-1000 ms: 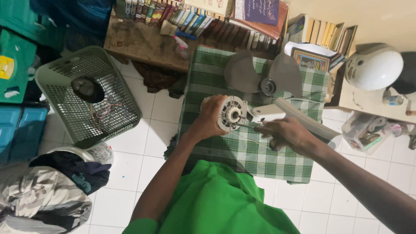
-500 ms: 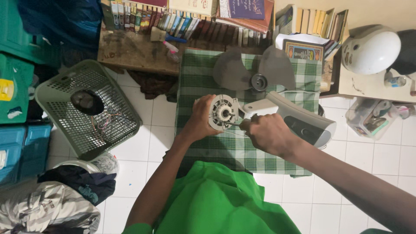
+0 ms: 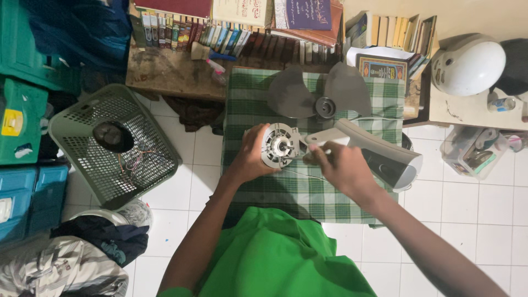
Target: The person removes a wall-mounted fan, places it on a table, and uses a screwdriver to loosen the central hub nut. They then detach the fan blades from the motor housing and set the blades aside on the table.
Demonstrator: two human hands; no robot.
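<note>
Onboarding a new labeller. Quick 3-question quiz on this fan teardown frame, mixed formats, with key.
1. True or false: the grey fan blade is mounted on the motor.
2. Multiple choice: the left hand holds A) the white helmet B) the round motor C) the green fan grille.
3. Fill in: the right hand is at the neck of the white fan ______, which lies on the green checked cloth.

Key: 1 false, it lies loose on the cloth beyond the motor. 2 B. 3 body.
</note>
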